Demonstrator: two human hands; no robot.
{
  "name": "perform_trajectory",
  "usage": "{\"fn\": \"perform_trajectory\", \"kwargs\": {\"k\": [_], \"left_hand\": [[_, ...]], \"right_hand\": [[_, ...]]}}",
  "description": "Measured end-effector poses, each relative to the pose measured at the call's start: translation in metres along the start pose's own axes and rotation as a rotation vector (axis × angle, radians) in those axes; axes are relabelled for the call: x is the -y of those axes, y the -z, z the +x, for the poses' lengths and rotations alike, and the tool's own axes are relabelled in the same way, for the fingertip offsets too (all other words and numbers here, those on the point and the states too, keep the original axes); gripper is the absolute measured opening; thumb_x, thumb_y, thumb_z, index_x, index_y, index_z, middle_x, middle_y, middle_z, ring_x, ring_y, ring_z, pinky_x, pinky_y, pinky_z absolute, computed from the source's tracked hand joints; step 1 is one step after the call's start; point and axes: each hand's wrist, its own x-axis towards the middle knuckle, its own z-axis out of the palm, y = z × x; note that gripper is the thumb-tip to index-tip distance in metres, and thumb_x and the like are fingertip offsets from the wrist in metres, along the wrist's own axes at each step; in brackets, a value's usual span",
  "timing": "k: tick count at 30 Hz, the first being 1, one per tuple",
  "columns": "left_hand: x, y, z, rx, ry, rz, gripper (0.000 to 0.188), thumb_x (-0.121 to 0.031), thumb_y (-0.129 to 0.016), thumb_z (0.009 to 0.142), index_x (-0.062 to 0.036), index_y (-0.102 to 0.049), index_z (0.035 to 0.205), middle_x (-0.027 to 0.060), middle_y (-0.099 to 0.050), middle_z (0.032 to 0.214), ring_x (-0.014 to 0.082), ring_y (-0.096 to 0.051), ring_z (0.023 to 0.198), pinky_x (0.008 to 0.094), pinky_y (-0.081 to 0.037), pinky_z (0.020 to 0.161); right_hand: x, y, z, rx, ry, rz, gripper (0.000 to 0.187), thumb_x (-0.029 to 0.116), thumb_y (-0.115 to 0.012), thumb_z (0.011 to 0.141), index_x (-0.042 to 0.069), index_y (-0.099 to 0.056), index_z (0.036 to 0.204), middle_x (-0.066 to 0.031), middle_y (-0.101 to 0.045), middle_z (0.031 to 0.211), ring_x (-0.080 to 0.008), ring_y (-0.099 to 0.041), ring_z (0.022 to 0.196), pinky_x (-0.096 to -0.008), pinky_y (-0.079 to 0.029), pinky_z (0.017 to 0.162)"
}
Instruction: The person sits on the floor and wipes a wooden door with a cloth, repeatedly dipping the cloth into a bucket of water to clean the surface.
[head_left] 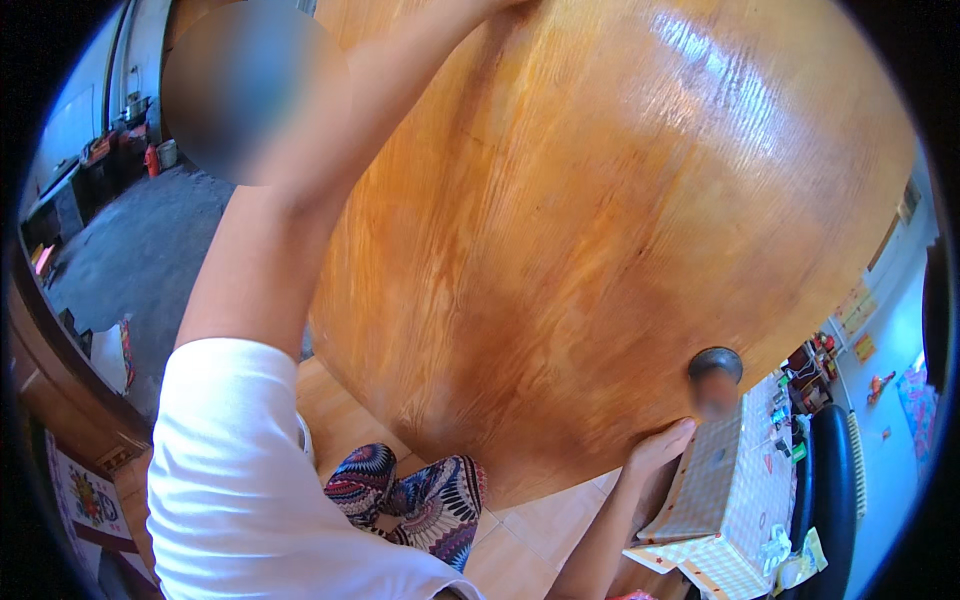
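Observation:
A large varnished wooden door (520, 230) fills the middle of the head view, with brown grain and a bright glare near its top right. A round dark knob (714, 364) sits close to its right edge; the part just below is blurred. My left arm, in a white short sleeve, reaches up across the door, and the left hand lies past the top edge of the picture. Below the knob, my right hand (660, 447) rests at the door's lower right edge. Its fingers are stretched out, with nothing seen in them.
To the right stands a table with a checked cloth (712, 478), small items on it and a black chair (832, 470) beside it. Patterned trousers (430, 500) and floor tiles (535, 530) show below. A grey-floored room (150, 250) opens at left, partly blurred.

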Motion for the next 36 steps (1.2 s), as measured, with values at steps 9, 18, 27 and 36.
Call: {"fn": "perform_trajectory", "kwargs": {"k": [9, 18, 27, 36], "left_hand": [[-0.080, 0.049, -0.172, 0.321, -0.313, -0.256, 0.055, -0.010, -0.067, 0.080, -0.0240, -0.058, 0.132, 0.0207, -0.039, 0.151, 0.0449, -0.038, 0.138, 0.0555, -0.033, 0.114], [-0.082, 0.003, -0.049, 0.113, -0.365, -0.261, 0.048, -0.011, -0.059, 0.086, -0.0237, -0.060, 0.132, 0.0183, -0.047, 0.147, 0.0397, -0.043, 0.136, 0.0524, -0.038, 0.111], [-0.245, 0.000, 0.010, 0.113, -0.226, -0.288, 0.044, -0.024, -0.059, 0.085, -0.0203, -0.062, 0.129, 0.0188, -0.051, 0.142, 0.0380, -0.045, 0.135, 0.0551, -0.039, 0.105], [-0.203, -0.010, -0.011, 0.233, -0.846, -0.223, 0.042, -0.032, -0.064, 0.086, -0.0259, -0.065, 0.127, 0.0086, -0.057, 0.144, 0.0303, -0.057, 0.124, 0.0487, -0.044, 0.103]], "right_hand": [[0.047, 0.009, -0.006, 0.020, -0.132, 0.124, 0.059, 0.035, -0.037, 0.110, -0.014, -0.043, 0.141, -0.0284, -0.052, 0.141, -0.0346, -0.050, 0.131, -0.0414, -0.034, 0.113], [0.059, 0.010, -0.014, 0.099, -0.167, 0.076, 0.058, 0.036, -0.034, 0.111, -0.012, -0.043, 0.141, -0.0273, -0.052, 0.141, -0.0360, -0.050, 0.130, -0.0412, -0.035, 0.112], [0.051, 0.003, -0.011, 0.018, -0.074, 0.151, 0.052, 0.037, -0.040, 0.109, -0.011, -0.052, 0.125, -0.0233, -0.060, 0.114, -0.0327, -0.056, 0.106, -0.0413, -0.042, 0.097], [0.064, 0.005, -0.010, 0.014, -0.060, 0.223, 0.054, 0.047, -0.047, 0.106, -0.005, -0.056, 0.112, -0.0125, -0.060, 0.083, -0.0208, -0.054, 0.076, -0.0374, -0.046, 0.069]]}}
